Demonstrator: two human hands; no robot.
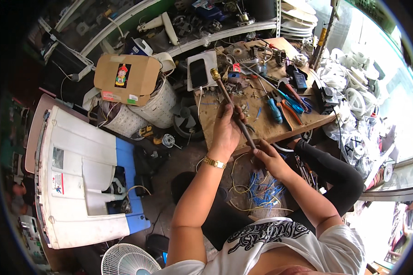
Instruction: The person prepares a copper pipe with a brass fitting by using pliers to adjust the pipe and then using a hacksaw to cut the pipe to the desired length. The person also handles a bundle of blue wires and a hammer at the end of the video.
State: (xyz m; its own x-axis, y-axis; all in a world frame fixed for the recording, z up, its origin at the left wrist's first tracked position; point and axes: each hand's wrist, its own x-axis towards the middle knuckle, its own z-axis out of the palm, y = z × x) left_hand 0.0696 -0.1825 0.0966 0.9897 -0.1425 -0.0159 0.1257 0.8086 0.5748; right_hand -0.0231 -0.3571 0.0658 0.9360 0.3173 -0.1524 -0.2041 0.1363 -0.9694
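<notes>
A thin brown metal rod or pipe (pixel 225 93) with a brass-coloured fitting (pixel 215 74) at its far end slants across the near part of the wooden worktable (pixel 208 121). My left hand (pixel 226 128) is closed round its middle, a gold-coloured watch or bracelet (pixel 214 162) on that wrist. At the rod's near end, my right hand (pixel 270 158) grips it with thumb and fingers. To the right on the table lie a blue-handled screwdriver (pixel 275 111), pliers with orange handles (pixel 293 112) and a hammer (pixel 294 95). A dark phone (pixel 198 73) rests beyond my left hand.
Left of the table stand white baskets (pixel 158 107) under a cardboard box (pixel 126 79). A large white and blue plastic housing (pixel 73 151) fills the left floor. Blue wire scraps (pixel 264 190) lie below my hands. White plastic parts (pixel 355 91) are heaped at right; a fan (pixel 128 260) stands nearby.
</notes>
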